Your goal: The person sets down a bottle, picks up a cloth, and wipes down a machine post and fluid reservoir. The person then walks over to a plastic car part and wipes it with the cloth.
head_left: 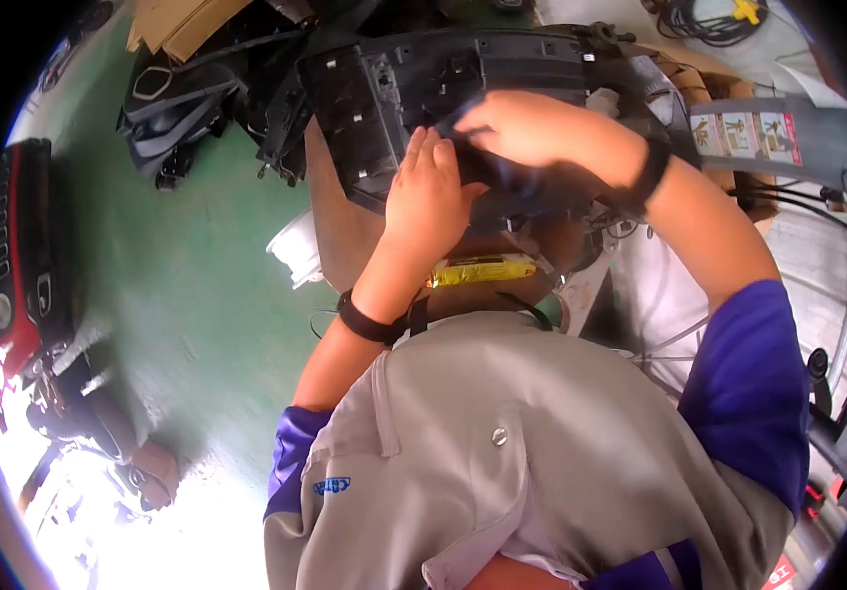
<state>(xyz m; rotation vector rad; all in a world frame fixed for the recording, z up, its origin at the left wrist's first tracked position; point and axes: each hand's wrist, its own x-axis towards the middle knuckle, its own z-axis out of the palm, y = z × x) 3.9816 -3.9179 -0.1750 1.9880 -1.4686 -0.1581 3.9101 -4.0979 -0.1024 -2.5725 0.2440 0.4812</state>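
Observation:
A large black plastic panel [532,69], seemingly a car part, with ribs and small clips, lies in front of me. My left hand [428,192] rests on its near left part, fingers stretched out and thumb apart. Beside it, my right hand [517,128] reaches across the panel, smeared by motion. Its fingers look curled down around something dark and bluish that I cannot make out. The two hands nearly meet. Below them, a yellow shiny packet [483,269] lies close to my apron.
A brown board [330,211] lies under the panel. More black plastic parts [163,118] and a cardboard box [182,25] are at the upper left. A red and black car front part [20,256] stands far left. A grey beam with labels [817,138] and cables [709,20] are right.

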